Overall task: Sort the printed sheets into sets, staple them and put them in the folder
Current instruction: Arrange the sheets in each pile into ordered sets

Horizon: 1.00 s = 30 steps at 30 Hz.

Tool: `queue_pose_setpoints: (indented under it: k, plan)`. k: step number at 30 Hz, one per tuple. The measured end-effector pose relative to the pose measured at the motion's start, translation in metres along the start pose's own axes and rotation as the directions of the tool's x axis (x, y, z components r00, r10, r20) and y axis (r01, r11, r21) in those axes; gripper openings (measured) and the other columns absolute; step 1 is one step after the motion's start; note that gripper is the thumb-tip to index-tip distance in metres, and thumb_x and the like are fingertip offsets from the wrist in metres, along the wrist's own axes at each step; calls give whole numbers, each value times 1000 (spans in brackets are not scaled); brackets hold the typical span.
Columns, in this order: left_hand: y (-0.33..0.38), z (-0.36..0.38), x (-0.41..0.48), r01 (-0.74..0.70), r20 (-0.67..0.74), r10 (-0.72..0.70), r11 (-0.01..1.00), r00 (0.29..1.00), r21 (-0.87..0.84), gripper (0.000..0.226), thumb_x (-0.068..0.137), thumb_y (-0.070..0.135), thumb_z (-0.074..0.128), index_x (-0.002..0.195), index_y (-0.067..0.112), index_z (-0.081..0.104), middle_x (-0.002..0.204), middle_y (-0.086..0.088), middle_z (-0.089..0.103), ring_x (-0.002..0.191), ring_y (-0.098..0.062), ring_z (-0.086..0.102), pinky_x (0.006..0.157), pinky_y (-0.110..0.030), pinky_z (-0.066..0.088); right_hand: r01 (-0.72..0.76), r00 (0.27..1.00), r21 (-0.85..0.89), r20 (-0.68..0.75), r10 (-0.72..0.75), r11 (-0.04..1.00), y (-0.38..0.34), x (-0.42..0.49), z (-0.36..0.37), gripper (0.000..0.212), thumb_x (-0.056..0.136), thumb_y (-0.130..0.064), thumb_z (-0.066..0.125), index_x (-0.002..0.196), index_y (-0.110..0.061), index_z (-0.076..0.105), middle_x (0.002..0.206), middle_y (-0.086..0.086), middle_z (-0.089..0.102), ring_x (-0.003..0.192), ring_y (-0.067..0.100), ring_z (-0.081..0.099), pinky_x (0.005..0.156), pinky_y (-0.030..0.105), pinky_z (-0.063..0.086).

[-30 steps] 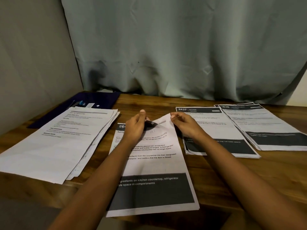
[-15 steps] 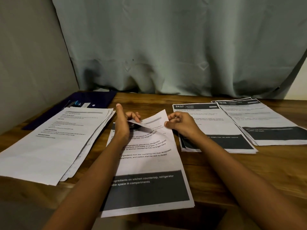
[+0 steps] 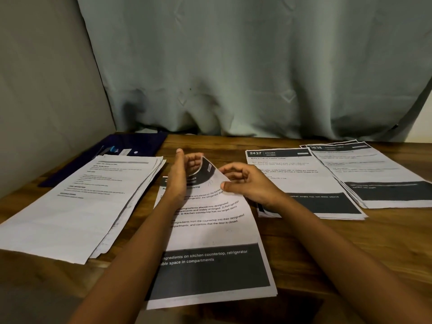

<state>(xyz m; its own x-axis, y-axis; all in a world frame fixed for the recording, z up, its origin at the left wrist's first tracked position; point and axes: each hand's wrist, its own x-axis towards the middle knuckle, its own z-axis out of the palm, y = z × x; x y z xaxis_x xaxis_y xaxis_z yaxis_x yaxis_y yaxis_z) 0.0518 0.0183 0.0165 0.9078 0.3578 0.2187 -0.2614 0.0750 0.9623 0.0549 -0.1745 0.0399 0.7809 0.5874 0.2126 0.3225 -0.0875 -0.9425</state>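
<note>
Sorting is looking half done in the head view: the left pile [image 3: 81, 202], the 2437 pile [image 3: 292, 174] and the 3638 pile [image 3: 374, 169] are lying on the wooden table [image 3: 327, 249]. The left hand [image 3: 181, 174] is curling its fingers round the lifted corner of the top sheet [image 3: 210, 220] in the middle, and the right hand [image 3: 247, 181] is pinching its edge. Stapling and filing in the dark blue folder [image 3: 138, 142], back left, are seemingly still waiting.
</note>
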Motion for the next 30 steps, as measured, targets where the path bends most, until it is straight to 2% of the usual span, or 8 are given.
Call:
queue_pose_setpoints:
  k: [6, 11, 15, 18, 20, 23, 26, 30]
  plan:
    - [1, -10, -1, 54, 107, -72, 985, 992, 165, 88, 79, 84, 17, 94, 19, 75, 99, -14, 72, 105, -33, 63, 99, -52, 43, 112, 992, -143, 80, -101, 983, 0, -3, -3, 39, 82, 6, 66, 117, -10, 64, 115, 1, 67, 105, 9, 63, 96, 27, 50]
    - [8, -13, -5, -9, 86, -20, 948, 996, 319, 81, 95, 66, 9, 78, 23, 76, 97, -1, 74, 100, -18, 65, 89, -34, 44, 112, 982, -154, 172, -85, 982, 1, -4, -10, 42, 79, 13, 64, 113, -13, 67, 118, 1, 67, 111, 11, 62, 99, 35, 49]
    - [7, -17, -5, -90, 113, 30, 814, 993, 574, 80, 99, 57, 10, 76, 21, 78, 86, 0, 74, 88, -16, 64, 85, -31, 42, 62, 963, -88, 268, -37, 994, -1, -4, -21, 39, 78, 3, 71, 115, -9, 66, 119, 5, 67, 113, 16, 61, 98, 32, 49]
    - [6, -24, -2, -175, 166, 89, 765, 982, 620, 67, 99, 57, 25, 79, 21, 78, 83, -3, 73, 84, -15, 63, 77, -22, 43, 36, 999, -93, 24, -34, 995, -1, 1, -27, 27, 90, -13, 63, 116, -10, 64, 115, -1, 66, 111, 11, 61, 87, 17, 49]
    - [6, -29, -1, -218, 256, 77, 781, 964, 585, 53, 98, 50, 39, 81, 18, 79, 80, -4, 74, 81, -17, 65, 69, -12, 42, -21, 987, -290, -157, -26, 957, 8, 7, -31, 29, 94, -25, 57, 120, -13, 62, 117, -4, 64, 117, 14, 57, 87, 13, 43]
    - [10, -34, -3, -266, 385, 43, 793, 922, 548, 28, 96, 28, 57, 83, 16, 78, 85, 1, 75, 88, -18, 68, 73, 4, 34, -144, 984, -589, -174, 50, 795, 24, 15, -35, 45, 95, -36, 55, 134, -15, 51, 137, 4, 52, 128, 21, 47, 96, 22, 34]
    - [14, -39, -3, -321, 447, 44, 760, 894, 566, 15, 92, 20, 62, 91, 21, 77, 93, 9, 74, 88, -8, 68, 77, -6, 43, -180, 984, -641, -131, 125, 746, 30, 22, -34, 57, 93, -43, 55, 142, -19, 41, 148, 8, 39, 134, 26, 39, 107, 33, 33]
    - [15, -44, -4, -361, 483, 28, 703, 875, 613, 16, 91, 22, 64, 101, 28, 75, 95, 17, 70, 87, 3, 64, 66, -9, 44, -166, 986, -644, -102, 132, 747, 30, 28, -28, 61, 90, -43, 59, 143, -19, 38, 144, 5, 44, 130, 24, 43, 104, 34, 38]
